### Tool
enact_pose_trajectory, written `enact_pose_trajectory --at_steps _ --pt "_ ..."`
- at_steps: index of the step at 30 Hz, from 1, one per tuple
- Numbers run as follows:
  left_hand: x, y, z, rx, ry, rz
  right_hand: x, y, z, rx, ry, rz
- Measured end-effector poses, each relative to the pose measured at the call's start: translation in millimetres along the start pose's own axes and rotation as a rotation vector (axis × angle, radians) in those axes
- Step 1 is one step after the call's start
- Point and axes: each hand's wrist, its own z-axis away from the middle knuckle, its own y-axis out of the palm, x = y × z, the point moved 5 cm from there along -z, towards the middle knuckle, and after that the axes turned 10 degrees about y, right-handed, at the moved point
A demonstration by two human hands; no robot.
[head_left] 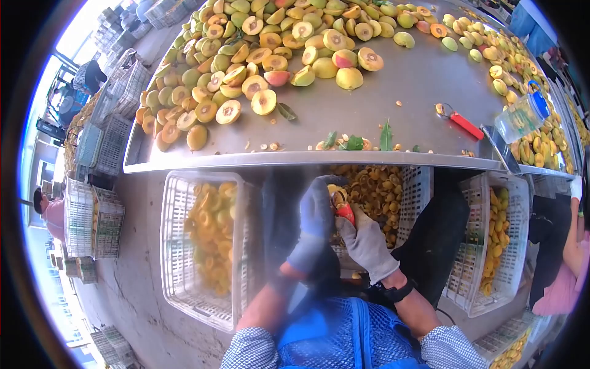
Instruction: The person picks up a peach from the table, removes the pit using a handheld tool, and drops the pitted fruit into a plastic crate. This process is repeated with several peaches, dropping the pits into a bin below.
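Note:
Both my hands wear grey work gloves and meet just below the table's front edge. My left hand [315, 206] is closed around a yellow peach half [335, 189], partly hidden by the fingers. Gripped in my right hand [369, 245] is a red-handled pitting tool [345, 213], its working end at the fruit. Exactly how the tool's tip meets the flesh cannot be made out. Beneath the hands, a crate of fruit pieces [375, 194] stands between my knees.
Halved peaches [264, 67] are heaped on the metal table [362, 120]. A second red-handled tool [464, 125], a phone [501, 149] and a clear jar with a blue lid [522, 117] lie at right. White crates [175, 246] of fruit flank my legs. Another person's arm [574, 246] shows at right.

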Motion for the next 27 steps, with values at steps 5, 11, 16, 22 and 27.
enact_pose_trajectory --at_steps 5,11,16,22,27 --pt "-11 4 -2 0.057 0.084 -0.075 0 -2 0 0.053 -0.043 0.006" --pt "-15 2 -9 0.215 0.073 -0.132 -9 8 4 0.048 -0.041 -0.114" --pt "-19 3 -23 0.515 -0.1 -0.235 -23 17 8 0.348 0.256 -0.417" --pt "7 5 -12 0.333 -0.243 0.23 -19 22 15 0.468 0.489 -0.701" --pt "-2 3 -5 0.152 -0.22 0.05 -33 29 11 0.407 0.331 -0.589"
